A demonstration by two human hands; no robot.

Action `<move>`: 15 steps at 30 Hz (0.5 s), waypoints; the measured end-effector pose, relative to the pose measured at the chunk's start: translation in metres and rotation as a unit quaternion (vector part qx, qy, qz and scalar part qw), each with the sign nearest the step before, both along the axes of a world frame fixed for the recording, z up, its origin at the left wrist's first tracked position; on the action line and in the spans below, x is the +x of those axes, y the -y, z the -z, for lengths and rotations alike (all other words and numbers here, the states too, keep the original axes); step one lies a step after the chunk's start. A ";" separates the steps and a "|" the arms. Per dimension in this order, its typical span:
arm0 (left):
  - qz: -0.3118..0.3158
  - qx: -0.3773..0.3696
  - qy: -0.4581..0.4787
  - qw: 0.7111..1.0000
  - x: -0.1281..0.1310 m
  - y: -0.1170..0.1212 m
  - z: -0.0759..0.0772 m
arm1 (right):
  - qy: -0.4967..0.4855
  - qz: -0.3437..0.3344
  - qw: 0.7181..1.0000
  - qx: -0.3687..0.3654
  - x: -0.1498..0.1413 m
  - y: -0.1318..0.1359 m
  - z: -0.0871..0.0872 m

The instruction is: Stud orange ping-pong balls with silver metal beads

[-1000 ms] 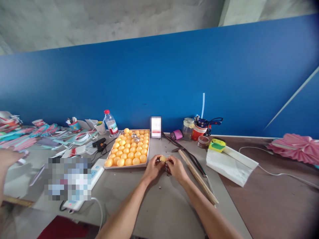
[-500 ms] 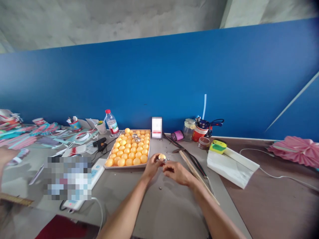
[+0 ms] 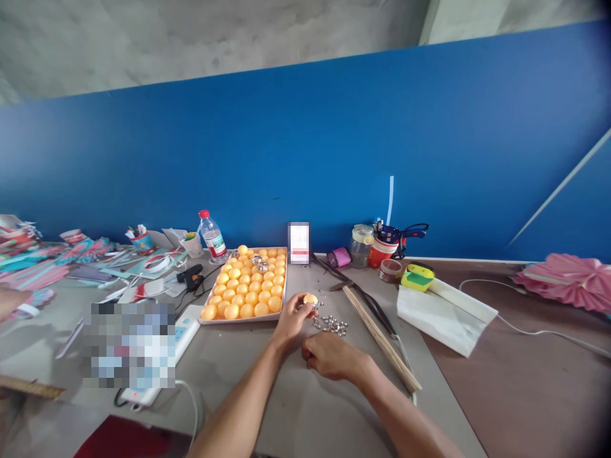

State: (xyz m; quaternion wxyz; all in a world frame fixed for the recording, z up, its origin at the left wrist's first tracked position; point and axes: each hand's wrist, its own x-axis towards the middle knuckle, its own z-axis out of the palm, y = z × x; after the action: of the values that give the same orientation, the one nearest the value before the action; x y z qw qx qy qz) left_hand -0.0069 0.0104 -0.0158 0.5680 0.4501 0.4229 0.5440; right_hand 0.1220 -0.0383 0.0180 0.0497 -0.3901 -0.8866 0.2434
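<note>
My left hand pinches a small orange ball just right of a tray filled with several rows of orange balls. My right hand rests on the grey table nearer to me, fingers curled in a pinch at the tabletop; what they hold is too small to see. A little pile of small silver beads lies between the two hands, just beyond the right one. A few silver pieces sit among the balls at the tray's far end.
Wooden sticks and a dark strip lie to the right of the hands. A white bag, yellow-green box, jar and red cup stand further right. Water bottle, glue gun and power strip lie left. Another person's hand shows at the far left.
My right hand left the ball and drew back toward me onto the table, uncovering the pile of silver beads. My left hand keeps the ball in place.
</note>
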 end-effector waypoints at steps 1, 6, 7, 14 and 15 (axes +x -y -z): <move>0.000 -0.002 0.000 1.000 0.000 0.000 0.000 | -0.013 0.005 1.000 -0.004 0.000 -0.001 0.002; -0.001 0.004 -0.020 1.000 -0.001 0.003 -0.004 | -0.147 0.017 0.988 -0.035 0.004 -0.010 0.005; -0.001 0.009 -0.028 1.000 -0.001 0.004 -0.005 | -0.189 0.036 0.980 -0.040 0.006 -0.013 0.004; 0.030 0.037 -0.042 0.998 -0.004 0.005 -0.005 | -0.453 0.270 0.841 -0.122 0.016 -0.042 0.015; 0.030 0.036 -0.037 0.998 -0.004 0.005 -0.004 | -0.471 0.285 0.825 -0.125 0.016 -0.045 0.018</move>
State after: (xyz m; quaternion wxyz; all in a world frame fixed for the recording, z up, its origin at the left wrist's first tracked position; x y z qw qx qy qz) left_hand -0.0108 0.0057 -0.0115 0.5512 0.5026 0.4099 0.5249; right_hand 0.1383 0.0067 -0.0001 0.4799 -0.4664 -0.5664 0.4810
